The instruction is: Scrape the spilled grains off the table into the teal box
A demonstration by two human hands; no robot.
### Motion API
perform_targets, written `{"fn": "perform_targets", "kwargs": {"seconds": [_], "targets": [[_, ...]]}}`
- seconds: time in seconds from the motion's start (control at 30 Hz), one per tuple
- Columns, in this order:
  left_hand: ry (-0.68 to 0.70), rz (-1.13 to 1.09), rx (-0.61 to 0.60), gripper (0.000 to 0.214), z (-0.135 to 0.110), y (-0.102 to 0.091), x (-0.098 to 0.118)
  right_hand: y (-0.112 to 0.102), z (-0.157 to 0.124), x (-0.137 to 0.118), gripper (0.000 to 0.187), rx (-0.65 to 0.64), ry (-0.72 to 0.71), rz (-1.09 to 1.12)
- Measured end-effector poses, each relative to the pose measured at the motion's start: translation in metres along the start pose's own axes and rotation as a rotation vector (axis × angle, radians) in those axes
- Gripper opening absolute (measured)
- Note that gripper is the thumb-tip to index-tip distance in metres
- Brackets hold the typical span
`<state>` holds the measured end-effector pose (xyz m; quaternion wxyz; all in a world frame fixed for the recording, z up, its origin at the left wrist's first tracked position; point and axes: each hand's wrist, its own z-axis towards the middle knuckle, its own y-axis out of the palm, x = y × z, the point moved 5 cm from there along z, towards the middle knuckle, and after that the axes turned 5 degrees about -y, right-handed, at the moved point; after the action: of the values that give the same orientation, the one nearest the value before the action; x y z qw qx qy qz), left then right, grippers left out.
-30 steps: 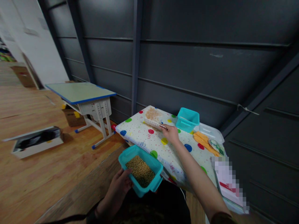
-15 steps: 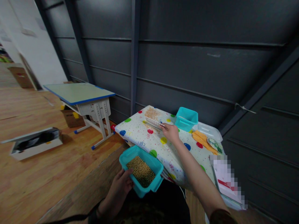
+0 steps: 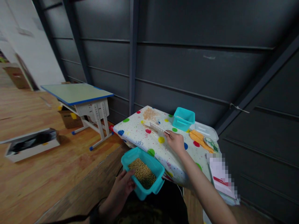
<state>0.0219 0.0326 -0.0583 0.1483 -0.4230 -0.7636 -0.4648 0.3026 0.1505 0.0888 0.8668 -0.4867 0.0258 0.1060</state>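
My left hand [image 3: 122,186] grips the near end of a teal plastic bin [image 3: 153,184] half full of small tan beans [image 3: 141,172], holding it below the edge of the table with the polka-dot cloth [image 3: 140,137]. My right hand [image 3: 175,141] reaches over the table and is closed on one end of a white slotted tray [image 3: 158,128], which is tilted and lifted off the cloth. A loose pile of pale grains [image 3: 149,114] lies on the cloth just beyond the tray.
A second, empty teal bin [image 3: 183,118] stands at the back of the table, beside a clear lid [image 3: 203,129], an orange cloth [image 3: 198,138] and papers [image 3: 220,177]. A blue-edged desk [image 3: 76,92] and an open white box [image 3: 28,145] stand on the wooden floor to the left.
My right hand has drawn the white tray back toward me and lifted it, leaving the grain pile on the cloth. The teal bin in my left hand has stayed about where it was.
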Motion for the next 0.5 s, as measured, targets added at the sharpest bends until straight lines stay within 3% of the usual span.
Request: {"fn": "perform_targets", "kwargs": {"seconds": [0.5], "targets": [[-0.003, 0.039, 0.042, 0.046, -0.008, 0.006, 0.005, 0.004, -0.008, -0.013, 0.028, 0.039, -0.177, 0.052]]}}
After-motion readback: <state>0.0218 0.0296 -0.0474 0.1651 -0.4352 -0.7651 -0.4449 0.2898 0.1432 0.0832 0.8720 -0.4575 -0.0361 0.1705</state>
